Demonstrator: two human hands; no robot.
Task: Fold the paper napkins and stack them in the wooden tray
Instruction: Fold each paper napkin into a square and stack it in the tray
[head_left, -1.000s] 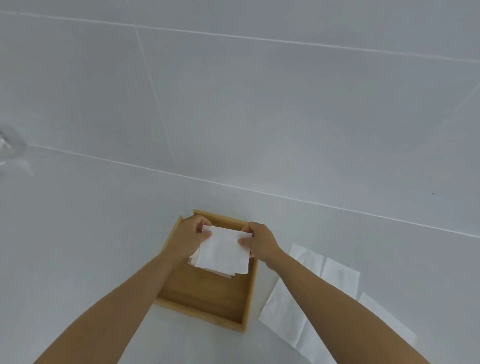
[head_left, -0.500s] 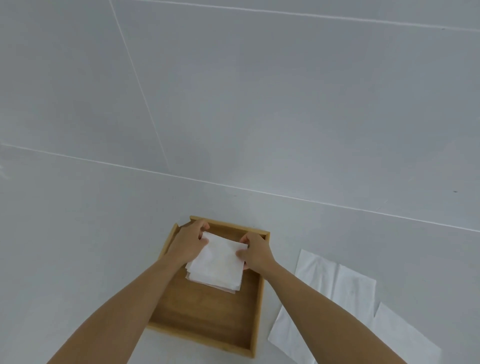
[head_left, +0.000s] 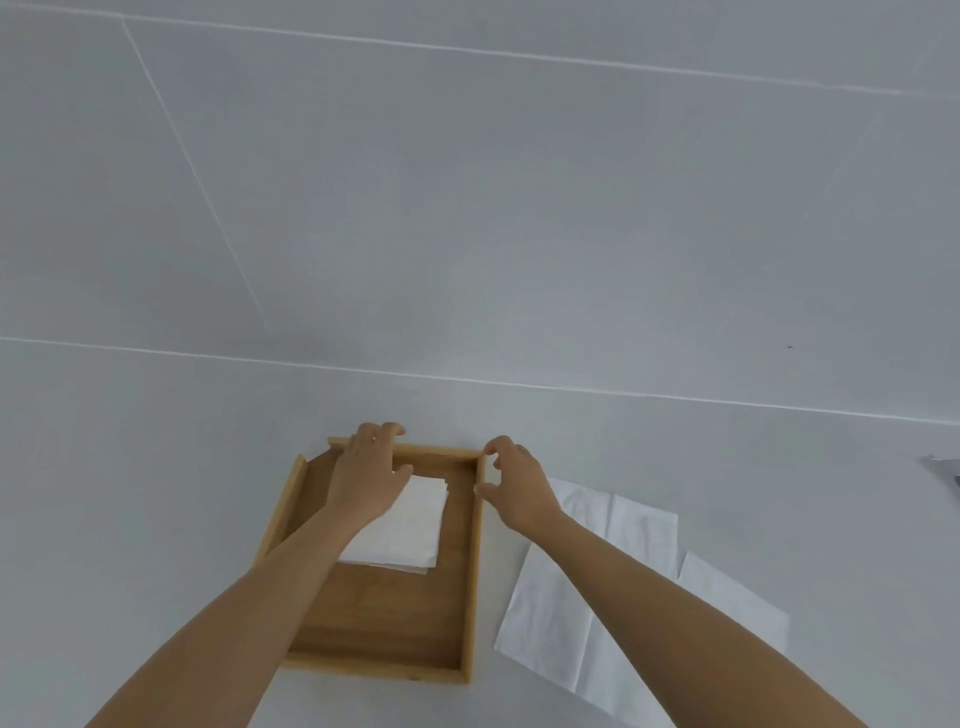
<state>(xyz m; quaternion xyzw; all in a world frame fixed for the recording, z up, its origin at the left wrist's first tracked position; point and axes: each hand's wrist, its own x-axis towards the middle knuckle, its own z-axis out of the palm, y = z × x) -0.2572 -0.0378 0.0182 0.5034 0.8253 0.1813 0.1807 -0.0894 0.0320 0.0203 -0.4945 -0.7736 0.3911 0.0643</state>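
A wooden tray (head_left: 470, 582) lies on the white surface in front of me. A stack of folded white napkins (head_left: 402, 530) rests flat in its far half. My left hand (head_left: 366, 473) hovers over the stack's far left corner, fingers spread toward the tray's far rim, holding nothing. My right hand (head_left: 514, 486) is at the tray's far right corner, just outside the right rim, fingers curled apart and empty. Unfolded white napkins (head_left: 628, 587) lie flat to the right of the tray, partly under my right forearm.
The white surface meets a grey tiled wall just behind the tray. A grey object (head_left: 948, 467) shows at the right edge of the view.
Both hands held the folded napkin stack over the tray; now the stack lies in the tray and both hands have let go and lifted away toward the far rim.
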